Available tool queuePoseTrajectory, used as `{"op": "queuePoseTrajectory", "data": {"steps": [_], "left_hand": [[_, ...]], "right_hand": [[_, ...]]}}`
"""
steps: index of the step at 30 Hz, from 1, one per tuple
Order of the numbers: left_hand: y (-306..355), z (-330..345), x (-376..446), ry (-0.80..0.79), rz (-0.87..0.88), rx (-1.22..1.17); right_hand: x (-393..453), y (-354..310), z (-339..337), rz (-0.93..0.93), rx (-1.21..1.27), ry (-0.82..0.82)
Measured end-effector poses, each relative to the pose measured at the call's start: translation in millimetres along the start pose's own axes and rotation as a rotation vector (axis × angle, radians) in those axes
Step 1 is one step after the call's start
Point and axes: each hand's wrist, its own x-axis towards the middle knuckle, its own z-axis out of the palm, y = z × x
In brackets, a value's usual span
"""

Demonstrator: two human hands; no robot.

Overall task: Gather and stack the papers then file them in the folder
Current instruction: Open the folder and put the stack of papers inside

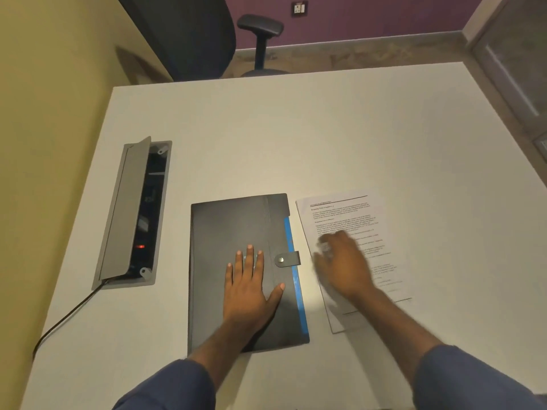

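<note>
Blue-sleeved arms reach in from six o'clock: left hand (250, 284) lies flat, fingers spread, on the snapped-shut black folder (236, 232), right hand (343, 264) blurs over the stacked papers (349, 220) at its three o'clock, finger state unclear, so gathering looks done, filing remains.

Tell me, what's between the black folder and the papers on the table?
Only a thin strip of bare white table lies between the black folder and the papers. The head view shows them side by side, not touching.
</note>
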Motion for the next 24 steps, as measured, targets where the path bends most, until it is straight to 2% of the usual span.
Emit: {"op": "queuePoseTrajectory", "data": {"steps": [3,7,14,24], "left_hand": [[-1,-4,1,-0.042,0.004,-0.007],[0,-8,2,-0.085,-0.006,-0.016],[3,-9,1,-0.092,0.001,-0.054],[25,-22,-12,-0.001,-0.065,-0.151]], "right_hand": [[4,-30,40,-0.14,-0.132,-0.182],[13,-39,65,-0.136,-0.177,-0.188],[24,-45,71,-0.053,-0.209,-0.203],[3,-55,54,-0.032,0.134,-0.219]]}}
